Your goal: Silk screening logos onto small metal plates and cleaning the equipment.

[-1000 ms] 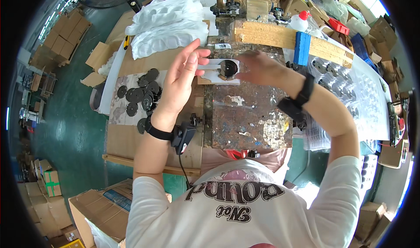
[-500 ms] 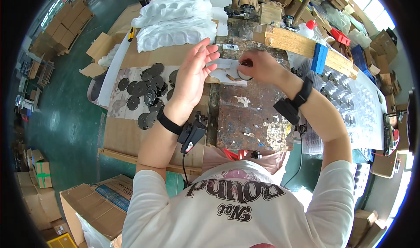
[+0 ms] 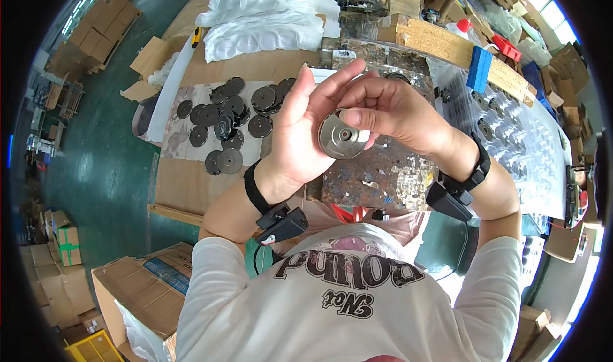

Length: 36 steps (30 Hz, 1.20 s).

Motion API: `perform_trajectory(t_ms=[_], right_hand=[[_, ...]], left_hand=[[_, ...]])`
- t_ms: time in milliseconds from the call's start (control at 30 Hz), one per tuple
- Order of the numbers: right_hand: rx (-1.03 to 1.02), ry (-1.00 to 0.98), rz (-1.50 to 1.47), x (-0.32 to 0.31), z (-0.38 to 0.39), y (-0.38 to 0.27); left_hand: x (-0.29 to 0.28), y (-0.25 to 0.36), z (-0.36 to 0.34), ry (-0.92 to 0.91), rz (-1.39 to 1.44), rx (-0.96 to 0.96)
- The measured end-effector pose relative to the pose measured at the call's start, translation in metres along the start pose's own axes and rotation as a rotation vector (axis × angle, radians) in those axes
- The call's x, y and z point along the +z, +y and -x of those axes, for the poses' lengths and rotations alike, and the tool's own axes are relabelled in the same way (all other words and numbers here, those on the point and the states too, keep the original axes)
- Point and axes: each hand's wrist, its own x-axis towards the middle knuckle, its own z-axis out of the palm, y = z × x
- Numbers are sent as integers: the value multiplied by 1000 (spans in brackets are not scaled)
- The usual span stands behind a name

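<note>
A round, shiny metal disc (image 3: 338, 143) with a small hole at its centre is tilted up between my hands. My right hand (image 3: 405, 116) grips its upper right edge, thumb across the face and the other fingers partly hidden behind. Beside and behind the disc is my left hand (image 3: 295, 135), palm up with its fingers stretched out and thumb apart. The disc overlaps that palm; whether it rests on it I cannot tell. To the left, several dark discs (image 3: 223, 124) lie loosely piled on a pale sheet (image 3: 175, 135) on the bench.
Behind the discs stand stacked white wrapped packs (image 3: 265, 33), with a yellow cutter (image 3: 196, 37) beside them. A stained work board (image 3: 377, 183) lies below my hands. A wooden beam (image 3: 440, 39) with a blue block (image 3: 479, 69) crosses at far right, near plastic-covered parts (image 3: 511, 138).
My right hand has come toward me from the board's far part, bringing the disc to my left palm. My left hand has moved slightly right and nearer, fingers still stretched.
</note>
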Motion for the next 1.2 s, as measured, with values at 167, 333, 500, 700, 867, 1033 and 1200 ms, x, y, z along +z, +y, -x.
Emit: perform_trajectory(t_ms=[167,333,500,700,867,1033,1200], right_hand=[[-15,-11,25,3,3,-2],[-24,19,-5,1,11,0],[99,82,147,-23,32,4],[232,608,147,-113,108,24],[219,1104,2,-226,193,59],[242,1248,-146,-306,242,101],[375,1271,-144,-316,234,101]], left_hand=[[1,-1,3,-32,-34,17],[3,-3,2,-71,19,-2],[-13,1,-4,15,34,69],[-26,19,-9,-100,66,125],[-26,24,-13,-62,54,178],[-27,27,-11,-76,47,208],[-30,30,-6,-60,27,223]])
